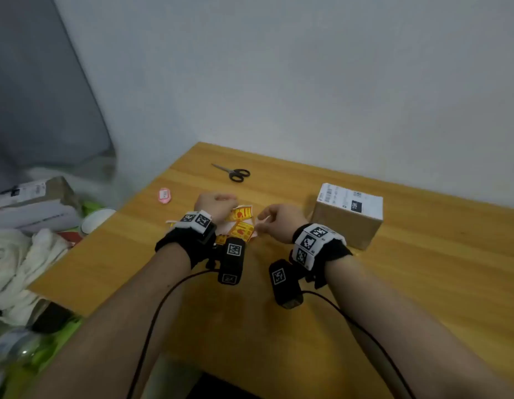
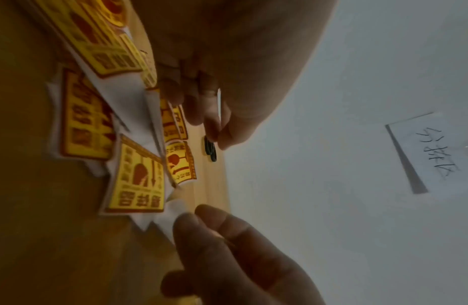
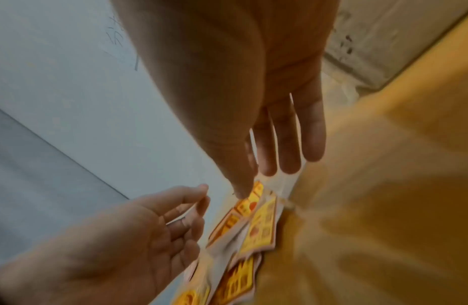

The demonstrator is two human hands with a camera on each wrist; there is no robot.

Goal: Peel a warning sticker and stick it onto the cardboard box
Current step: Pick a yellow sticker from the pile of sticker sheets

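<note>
A loose pile of yellow-and-red warning stickers (image 1: 241, 226) on white backing lies on the wooden table (image 1: 422, 283) between my hands. My right hand (image 1: 267, 220) reaches in from the right, thumb and forefinger pinching a white backing corner (image 2: 172, 212) of one sticker (image 2: 136, 175). My left hand (image 1: 217, 203) hovers over the pile's far left side, fingers loosely curled, with nothing seen in them (image 3: 175, 216). The cardboard box (image 1: 345, 226), with a white label on top, stands to the right of my right hand (image 3: 243, 185).
Black-handled scissors (image 1: 237, 173) lie beyond the pile near the wall. A small pink tag (image 1: 164, 195) lies to the left. Off the table's left edge are white cloth (image 1: 14, 269) and boxes (image 1: 34, 203). A handwritten note (image 2: 431, 152) hangs on the wall.
</note>
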